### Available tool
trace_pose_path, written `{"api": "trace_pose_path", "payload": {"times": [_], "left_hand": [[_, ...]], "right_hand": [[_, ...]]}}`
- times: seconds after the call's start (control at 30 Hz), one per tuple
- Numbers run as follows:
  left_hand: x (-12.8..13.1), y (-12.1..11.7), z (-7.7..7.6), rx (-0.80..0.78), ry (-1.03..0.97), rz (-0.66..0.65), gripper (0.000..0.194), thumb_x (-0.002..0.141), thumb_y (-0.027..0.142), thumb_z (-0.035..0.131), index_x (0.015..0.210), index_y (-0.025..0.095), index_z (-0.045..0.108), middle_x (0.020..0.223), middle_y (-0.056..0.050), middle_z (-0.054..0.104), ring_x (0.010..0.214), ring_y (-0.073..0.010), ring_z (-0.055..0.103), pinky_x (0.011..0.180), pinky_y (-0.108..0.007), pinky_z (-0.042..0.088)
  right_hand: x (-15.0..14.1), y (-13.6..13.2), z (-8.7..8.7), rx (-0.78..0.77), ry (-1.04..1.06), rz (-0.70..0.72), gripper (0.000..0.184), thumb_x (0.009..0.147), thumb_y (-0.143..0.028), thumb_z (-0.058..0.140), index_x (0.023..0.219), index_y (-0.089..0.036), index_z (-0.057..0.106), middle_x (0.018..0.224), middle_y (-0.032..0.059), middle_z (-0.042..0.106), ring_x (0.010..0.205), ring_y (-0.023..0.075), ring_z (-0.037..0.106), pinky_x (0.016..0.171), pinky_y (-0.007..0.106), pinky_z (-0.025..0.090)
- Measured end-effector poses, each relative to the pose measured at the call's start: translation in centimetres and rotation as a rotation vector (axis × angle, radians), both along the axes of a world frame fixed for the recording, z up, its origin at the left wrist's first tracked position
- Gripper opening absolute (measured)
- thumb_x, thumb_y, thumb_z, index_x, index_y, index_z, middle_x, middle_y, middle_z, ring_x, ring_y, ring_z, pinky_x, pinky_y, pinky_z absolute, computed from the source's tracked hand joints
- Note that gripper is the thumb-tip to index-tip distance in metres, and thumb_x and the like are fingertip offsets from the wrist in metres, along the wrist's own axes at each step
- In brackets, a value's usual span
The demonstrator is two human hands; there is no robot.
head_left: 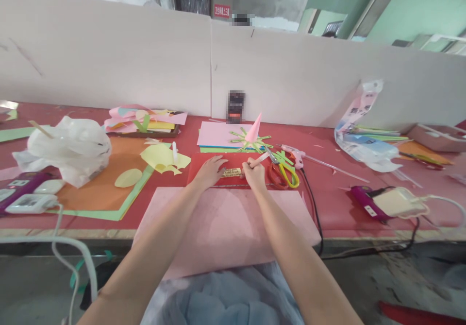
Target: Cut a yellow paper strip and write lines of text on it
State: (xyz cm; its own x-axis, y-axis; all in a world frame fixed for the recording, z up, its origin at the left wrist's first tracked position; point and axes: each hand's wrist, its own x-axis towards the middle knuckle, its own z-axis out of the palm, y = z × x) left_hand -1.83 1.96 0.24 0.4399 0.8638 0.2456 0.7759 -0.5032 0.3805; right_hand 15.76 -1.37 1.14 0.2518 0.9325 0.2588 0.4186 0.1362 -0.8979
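Note:
My right hand (254,173) is closed round a pale pen (262,158), its lower end by a small yellow paper slip (232,172) with dark writing. The slip lies on a red sheet (198,162). My left hand (210,170) rests on the sheet at the left of the slip, fingers stretched out, holding nothing. Scissors (293,177) with red and yellow handles lie just right of my right hand. Behind it, a pink paper cone (254,129) stands amid fringed green paper strips (240,138).
A pink board (218,228) lies in front. At left are a white plastic bag (71,145), orange paper (98,189) and cut yellow paper (160,157). A pink glue gun (296,156) with a black cord, and a purple power strip (367,203), are at right.

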Motion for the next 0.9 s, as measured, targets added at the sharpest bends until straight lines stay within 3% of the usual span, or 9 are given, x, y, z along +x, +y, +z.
{"api": "trace_pose_path", "payload": {"times": [0.1,0.23,0.4,0.57,0.7,0.8,0.9], "left_hand": [[-0.1,-0.1,0.0,0.0,-0.002,-0.002,0.039,0.088,0.029,0.04,0.125,0.021,0.049,0.138,-0.006,0.042,0.128,-0.0198,0.036,0.107,-0.036,0.028],[0.1,-0.5,0.3,0.043,-0.004,-0.001,0.035,0.088,0.028,0.039,0.121,0.021,0.051,0.136,-0.006,0.045,0.126,-0.0186,0.039,0.106,-0.035,0.03],[0.7,-1.2,1.1,0.18,0.006,0.043,0.029,0.091,0.029,0.033,0.105,0.023,0.058,0.13,-0.004,0.05,0.122,-0.0176,0.042,0.106,-0.036,0.028],[1.4,-2.1,1.3,0.241,0.064,0.011,0.03,0.089,0.037,0.039,0.109,0.022,0.056,0.131,-0.005,0.049,0.126,-0.0197,0.037,0.111,-0.04,0.016],[1.6,-2.7,1.0,0.173,0.055,-0.005,0.037,0.083,0.045,0.048,0.11,0.02,0.055,0.131,-0.008,0.048,0.126,-0.0224,0.037,0.111,-0.043,0.017],[1.5,-2.6,0.8,0.144,0.016,-0.005,0.03,0.082,0.043,0.051,0.101,0.021,0.056,0.127,-0.006,0.052,0.124,-0.0205,0.04,0.11,-0.041,0.018],[1.4,-2.3,0.7,0.136,-0.004,-0.02,0.025,0.08,0.041,0.054,0.096,0.021,0.056,0.125,-0.005,0.053,0.123,-0.0193,0.041,0.109,-0.038,0.021]], "right_hand": [[0.2,0.2,-0.1,0.018,-0.007,-0.033,0.024,0.071,-0.029,0.044,0.053,-0.023,0.029,0.04,-0.0077,0.045,0.036,0.0104,0.047,0.04,0.019,0.033],[0.6,0.4,-0.3,0.011,0.14,-0.032,0.022,0.073,-0.031,0.042,0.055,-0.023,0.033,0.048,-0.0057,0.055,0.032,0.0098,0.044,0.035,0.021,0.03],[0.9,0.2,-0.2,0.06,0.146,-0.144,0.025,0.077,-0.037,0.045,0.057,-0.022,0.039,0.051,-0.0038,0.06,0.033,0.0104,0.045,0.041,0.022,0.036],[0.8,-0.2,0.2,0.13,0.176,-0.189,0.031,0.079,-0.049,0.047,0.063,-0.022,0.043,0.044,-0.0042,0.051,0.052,0.0162,0.059,0.056,0.024,0.044],[0.5,-0.5,0.3,0.183,0.105,-0.167,0.034,0.08,-0.053,0.045,0.078,-0.02,0.052,0.064,0.0026,0.063,0.065,0.0183,0.062,0.064,0.027,0.047],[0.4,-0.4,-0.2,0.249,0.019,-0.127,0.036,0.084,-0.051,0.038,0.085,-0.019,0.055,0.082,0.0071,0.067,0.079,0.0188,0.063,0.074,0.028,0.046],[0.4,-0.5,-0.9,0.272,-0.118,-0.107,0.035,0.086,-0.048,0.036,0.087,-0.02,0.056,0.085,0.0068,0.067,0.083,0.0202,0.063,0.076,0.03,0.046]]}}
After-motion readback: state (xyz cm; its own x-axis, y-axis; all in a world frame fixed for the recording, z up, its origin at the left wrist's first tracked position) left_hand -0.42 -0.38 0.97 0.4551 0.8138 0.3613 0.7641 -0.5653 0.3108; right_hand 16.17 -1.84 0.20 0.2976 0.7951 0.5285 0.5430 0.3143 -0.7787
